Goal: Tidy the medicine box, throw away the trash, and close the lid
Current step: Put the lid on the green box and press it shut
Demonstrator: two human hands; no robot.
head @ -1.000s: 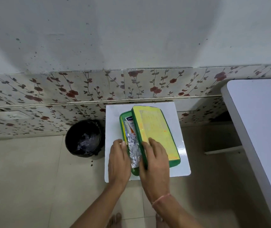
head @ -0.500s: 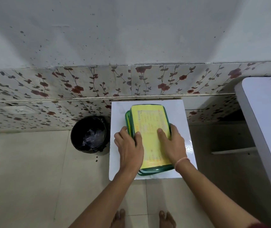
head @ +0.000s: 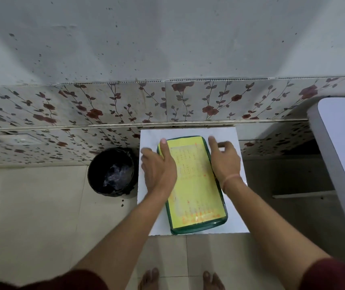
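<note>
- Medicine box (head: 196, 223) lies flat on the small white counter (head: 228, 135), which stands against the floral-tiled wall (head: 62, 105).
- Lid (head: 194, 185), yellow with a green rim, sits down on the box.
- Left hand (head: 159, 167) lies open, palm down, over the lid's far left corner, fingers spread.
- Right hand (head: 225, 159) is open with loosely curled fingers at the box's far right edge; whether it touches the box I cannot tell.
- Black trash bin (head: 111, 171) stands on the floor just left of the counter, crumpled clear plastic (head: 116, 174) inside.
</note>
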